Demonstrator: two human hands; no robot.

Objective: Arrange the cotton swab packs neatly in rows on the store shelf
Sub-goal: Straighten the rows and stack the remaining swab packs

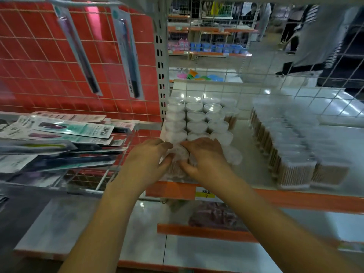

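Both hands meet at the front edge of the shelf, closed around one round cotton swab pack [178,154] from either side. The left hand [146,160] curls its fingers over the pack's left side with the thumb low against its front; the right hand [204,156] covers the right side, fingers bent over the clear lid and thumb tucked beneath toward the left thumb. The held pack stands upright at the near end of the left column of a block of round packs [197,119], which run in close rows back toward the wire mesh back panel [285,91], their translucent lids touching one another. One more round pack [233,155] stands just beside the right hand, at the front right of the block. Well apart to the right, on the same white shelf [246,154], stands a block of rectangular swab boxes [299,144] in tidy rows, blurred. An orange shelf rail [295,200] carries a yellow price tag [205,194] below the right wrist. To the left, a wire basket [110,174] holds flat blister-carded items [69,129], and two more carded items [126,56] hang on the red grid panel [39,66] above.
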